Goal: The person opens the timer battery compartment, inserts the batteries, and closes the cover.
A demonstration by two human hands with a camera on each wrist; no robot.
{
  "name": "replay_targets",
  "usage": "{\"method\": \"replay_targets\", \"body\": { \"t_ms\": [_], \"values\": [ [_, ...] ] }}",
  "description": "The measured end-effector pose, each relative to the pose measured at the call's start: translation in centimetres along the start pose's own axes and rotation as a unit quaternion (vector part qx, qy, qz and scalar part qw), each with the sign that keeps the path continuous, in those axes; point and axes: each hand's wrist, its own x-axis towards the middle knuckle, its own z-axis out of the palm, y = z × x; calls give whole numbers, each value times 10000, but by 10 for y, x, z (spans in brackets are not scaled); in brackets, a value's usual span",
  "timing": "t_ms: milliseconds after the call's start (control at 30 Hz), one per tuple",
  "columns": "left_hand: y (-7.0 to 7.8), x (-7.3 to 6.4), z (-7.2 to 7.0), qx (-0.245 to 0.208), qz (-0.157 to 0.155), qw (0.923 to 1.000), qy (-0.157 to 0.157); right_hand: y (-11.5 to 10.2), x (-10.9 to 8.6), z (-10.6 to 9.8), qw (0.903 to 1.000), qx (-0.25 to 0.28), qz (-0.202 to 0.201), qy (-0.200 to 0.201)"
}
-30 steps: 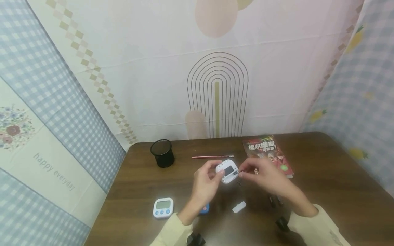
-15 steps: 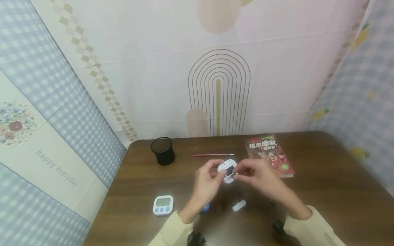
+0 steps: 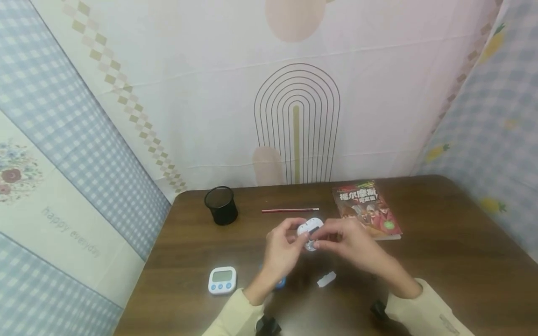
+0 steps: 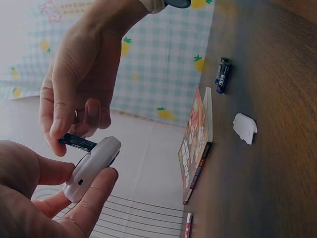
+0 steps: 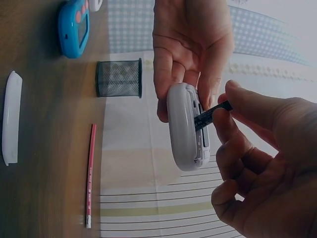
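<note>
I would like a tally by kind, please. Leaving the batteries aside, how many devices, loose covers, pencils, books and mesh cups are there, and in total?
Devices: 3 (held white device, white device on the table, blue device)
Loose cover: 1
Pencil: 1
Book: 1
Mesh cup: 1
Total: 7

2 blue-checked cloths (image 3: 54, 102) flank a pale printed backdrop (image 3: 201, 121) behind a brown table (image 3: 454, 242).
</note>
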Motion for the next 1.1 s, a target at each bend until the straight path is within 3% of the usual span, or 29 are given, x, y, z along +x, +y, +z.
{"method": "replay_targets", "body": {
  "t_ms": [333, 533, 833, 1100],
  "values": [
    [-1, 1, -3, 6, 46, 10000, 40, 2, 1, 6, 10000, -18, -37, -35],
    [-3, 1, -2, -53, -38, 10000, 10, 1, -1, 13, 9997, -105, 21, 206],
    [-2, 4, -1, -121, 83, 9998, 112, -5, 2, 17, 9921, -550, 853, 732],
    [3, 0, -2, 18, -77, 9998, 166, -5, 2, 22, 9852, -273, 1556, 664]
  ]
}}
